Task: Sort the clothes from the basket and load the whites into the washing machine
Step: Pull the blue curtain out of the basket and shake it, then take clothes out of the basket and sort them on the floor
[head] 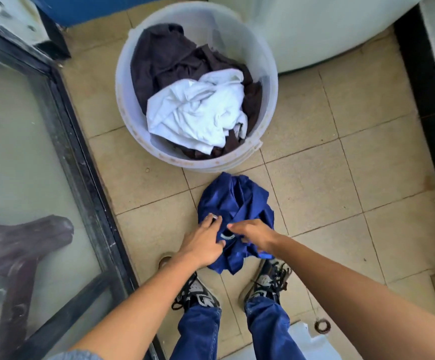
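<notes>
Left hand fingers spread on, right hand fingers curled into, blue garment on floor before the shoes, likely a coloureds pile outside basket; white cloth still atop dark clothes inside, beside washer.

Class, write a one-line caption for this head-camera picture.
Both hands on a blue garment beside the basket.
</notes>
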Available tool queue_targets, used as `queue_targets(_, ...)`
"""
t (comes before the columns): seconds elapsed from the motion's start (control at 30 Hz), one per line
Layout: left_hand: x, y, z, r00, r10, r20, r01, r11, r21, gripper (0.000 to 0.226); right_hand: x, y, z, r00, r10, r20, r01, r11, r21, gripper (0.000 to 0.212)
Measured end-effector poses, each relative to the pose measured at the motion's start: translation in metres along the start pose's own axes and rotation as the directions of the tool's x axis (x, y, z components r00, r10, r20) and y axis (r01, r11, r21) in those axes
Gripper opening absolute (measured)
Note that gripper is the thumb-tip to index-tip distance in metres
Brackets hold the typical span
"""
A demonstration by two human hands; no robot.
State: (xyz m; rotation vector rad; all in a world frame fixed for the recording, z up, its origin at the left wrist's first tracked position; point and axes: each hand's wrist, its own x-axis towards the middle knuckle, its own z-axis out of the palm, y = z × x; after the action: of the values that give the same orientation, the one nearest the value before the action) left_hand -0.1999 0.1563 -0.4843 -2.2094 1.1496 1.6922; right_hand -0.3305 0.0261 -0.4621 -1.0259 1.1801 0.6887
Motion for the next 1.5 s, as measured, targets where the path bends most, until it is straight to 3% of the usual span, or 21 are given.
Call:
queue_targets(0.07,-0.004,0.008,-0.006,0.999,0.023,-0.025,-0.025,0.996,-0.081,0.055,-0.014,-0.025,0.003,0.960,-0.204,-0.190,0.180,0.974,-0.138,0.012)
queue_targets(0.17,-0.009,0.016,-0.016,0.993,-0.007,-0.120,-0.021,0.974,-0.227,0.043,-0.043,-0.077,0.004,0.734,-0.490,-0.470,0.432,0.871,-0.233,0.022)
queue_targets(0.27,-0.017,0.020,-0.027,0.979,0.008,-0.202,-0.099,0.889,-0.447,0.036,-0.058,-0.136,-0.002,0.518,-0.655,-0.550,0.570,0.744,-0.349,0.014)
queue_targets(0.33,-0.023,0.023,-0.038,0.957,0.050,-0.287,-0.198,0.833,-0.517,0.028,-0.052,-0.172,-0.014,0.431,-0.729,-0.532,0.565,0.678,-0.471,0.022)
queue_targets(0.4,-0.030,0.025,-0.053,0.916,0.098,-0.388,-0.308,0.792,-0.527,0.022,-0.037,-0.206,-0.027,0.435,-0.780,-0.449,0.494,0.624,-0.606,0.052)
queue_targets(0.47,-0.036,0.027,-0.071,0.877,0.144,-0.459,-0.400,0.747,-0.531,0.020,-0.019,-0.238,-0.037,0.507,-0.798,-0.326,0.425,0.561,-0.711,0.080)
queue_targets(0.53,-0.040,0.028,-0.089,0.830,0.178,-0.528,-0.476,0.719,-0.506,0.019,-0.002,-0.264,-0.040,0.589,-0.790,-0.172,0.425,0.483,-0.766,0.092)
queue_targets(0.6,-0.043,0.027,-0.105,0.772,0.186,-0.608,-0.536,0.705,-0.465,0.016,0.016,-0.280,-0.036,0.678,-0.733,-0.057,0.387,0.422,-0.820,0.089)
queue_targets(0.7,-0.045,0.027,-0.127,0.716,0.149,-0.682,-0.577,0.676,-0.458,0.013,0.029,-0.280,-0.027,0.742,-0.660,-0.121,0.266,0.455,-0.850,0.055)
queue_targets(0.8,-0.051,0.029,-0.154,0.618,0.086,-0.782,-0.595,0.700,-0.393,0.010,0.016,-0.263,-0.017,0.684,-0.698,-0.214,0.264,0.510,-0.819,0.031)
queue_targets(0.93,-0.062,0.031,-0.194,0.352,-0.031,-0.936,-0.600,0.759,-0.251,0.016,-0.034,-0.240,-0.006,0.468,-0.786,-0.403,0.400,0.596,-0.697,0.027)
queue_targets(1.0,-0.069,0.036,-0.214,0.274,-0.065,-0.959,-0.599,0.769,-0.224,0.027,-0.063,-0.238,-0.007,0.404,-0.772,-0.490,0.452,0.635,-0.626,0.024)
queue_targets(1.1,-0.090,0.053,-0.248,0.291,-0.035,-0.956,-0.619,0.755,-0.216,0.035,-0.109,-0.246,-0.013,0.355,-0.726,-0.589,0.490,0.681,-0.544,0.009)
queue_targets(1.17,-0.113,0.071,-0.268,0.321,0.082,-0.944,-0.625,0.767,-0.146,0.042,-0.146,-0.259,-0.017,0.357,-0.737,-0.574,0.525,0.667,-0.529,0.013)
queue_targets(1.23,-0.136,0.091,-0.297,0.387,0.228,-0.893,-0.639,0.765,-0.082,0.050,-0.185,-0.281,-0.023,0.343,-0.802,-0.488,0.524,0.595,-0.609,0.018)
queue_targets(1.4,-0.207,0.125,-0.356,0.583,0.399,-0.708,-0.593,0.805,-0.035,0.087,-0.290,-0.317,-0.042,0.417,-0.899,-0.134,0.635,0.394,-0.665,0.027)
queue_targets(1.5,-0.256,0.147,-0.387,0.713,0.477,-0.514,-0.545,0.838,0.022,0.085,-0.355,-0.331,-0.050,0.388,-0.921,0.004,0.686,0.286,-0.669,0.033)
